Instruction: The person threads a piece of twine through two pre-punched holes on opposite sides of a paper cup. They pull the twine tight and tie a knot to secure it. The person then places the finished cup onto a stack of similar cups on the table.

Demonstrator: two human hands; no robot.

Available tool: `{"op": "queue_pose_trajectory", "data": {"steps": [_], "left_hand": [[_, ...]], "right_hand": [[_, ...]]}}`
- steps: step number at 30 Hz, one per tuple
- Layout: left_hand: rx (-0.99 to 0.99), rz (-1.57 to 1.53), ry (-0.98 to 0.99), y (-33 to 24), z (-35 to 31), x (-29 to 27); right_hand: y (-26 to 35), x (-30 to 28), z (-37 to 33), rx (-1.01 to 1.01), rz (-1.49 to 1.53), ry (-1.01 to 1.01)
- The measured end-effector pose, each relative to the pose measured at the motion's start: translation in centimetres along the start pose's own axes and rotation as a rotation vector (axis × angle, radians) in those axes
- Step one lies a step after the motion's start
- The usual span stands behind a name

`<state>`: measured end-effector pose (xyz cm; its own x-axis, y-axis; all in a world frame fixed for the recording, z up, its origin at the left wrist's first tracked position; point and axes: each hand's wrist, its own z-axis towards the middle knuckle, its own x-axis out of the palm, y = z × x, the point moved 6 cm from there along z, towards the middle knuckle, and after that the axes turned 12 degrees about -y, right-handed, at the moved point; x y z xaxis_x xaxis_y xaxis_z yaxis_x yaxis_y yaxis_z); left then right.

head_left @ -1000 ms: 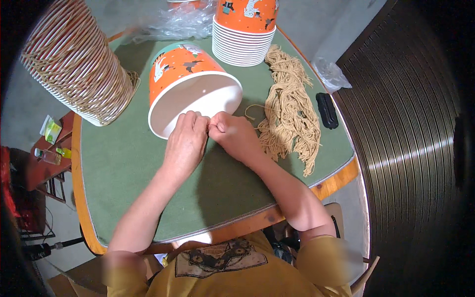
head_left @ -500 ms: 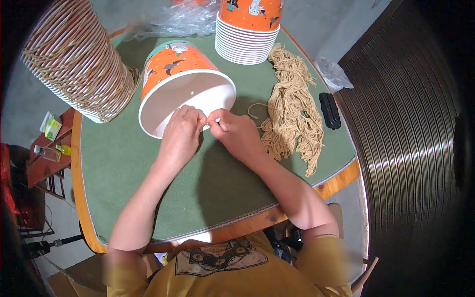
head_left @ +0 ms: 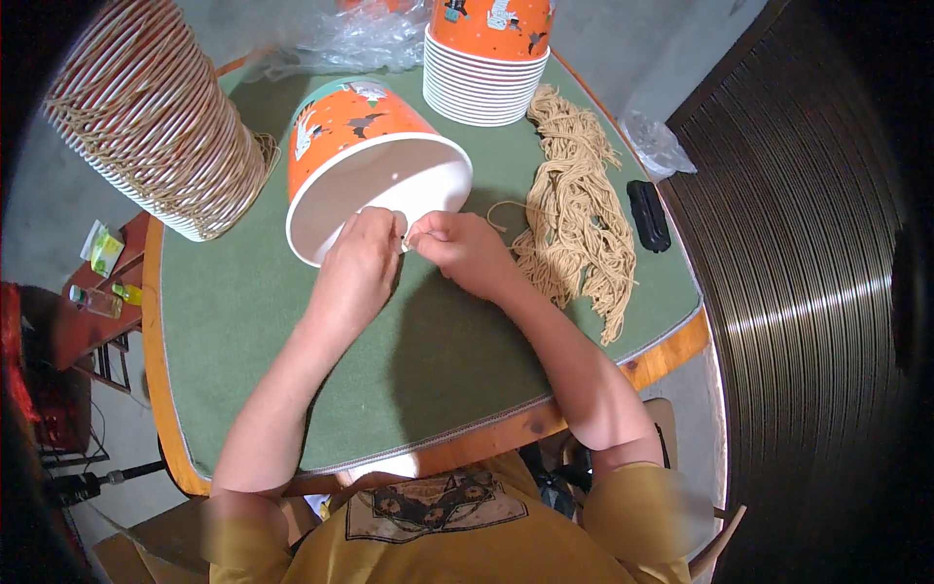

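Note:
An orange paper bucket (head_left: 389, 122) with dark and white printed figures lies tilted on its side, its white mouth toward me. At the near rim my left hand (head_left: 362, 268) is closed, its fingertips pressed over the edge. My right hand (head_left: 467, 255) pinches just beside them, with thumb and forefinger together. A small tan bit of cord (head_left: 406, 241) shows between the fingertips; most of it is hidden. To the right lies a loose bundle of tan cords (head_left: 574, 209), one strand curling toward my right hand.
A tall leaning stack of buckets with cord handles (head_left: 156, 117) stands at the left. Nested orange buckets (head_left: 486, 83) are at the back, beside clear plastic wrap (head_left: 350, 44). A black oblong object (head_left: 649, 217) rests near the right edge of the green-covered table (head_left: 263, 389).
The bucket has shifted slightly to the right and turned a little. Both hands stay at its rim, with small finger movements; the right fingers have shifted slightly.

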<state>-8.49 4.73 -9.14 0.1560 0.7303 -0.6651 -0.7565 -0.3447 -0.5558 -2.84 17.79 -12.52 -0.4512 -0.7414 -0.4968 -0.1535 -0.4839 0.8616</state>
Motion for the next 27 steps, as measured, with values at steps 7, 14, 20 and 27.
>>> {"op": "queue_pose_trajectory", "data": {"steps": [7,14,20,27], "left_hand": [[0.188,0.126,-0.097,-1.5,-1.7,-0.5],[0.138,0.109,-0.157,-1.5,-1.3,-0.3],[0.125,0.101,-0.22,-1.2,-1.1,-0.1],[0.125,0.133,-0.258,-1.1,-1.2,0.2]], "right_hand": [[0.2,0.2,0.2,-0.018,0.069,0.016],[-0.1,0.3,0.2,0.01,0.061,0.013],[-0.1,0.2,0.2,0.005,0.076,0.013],[-0.2,0.3,0.2,0.021,0.076,-0.001]]}}
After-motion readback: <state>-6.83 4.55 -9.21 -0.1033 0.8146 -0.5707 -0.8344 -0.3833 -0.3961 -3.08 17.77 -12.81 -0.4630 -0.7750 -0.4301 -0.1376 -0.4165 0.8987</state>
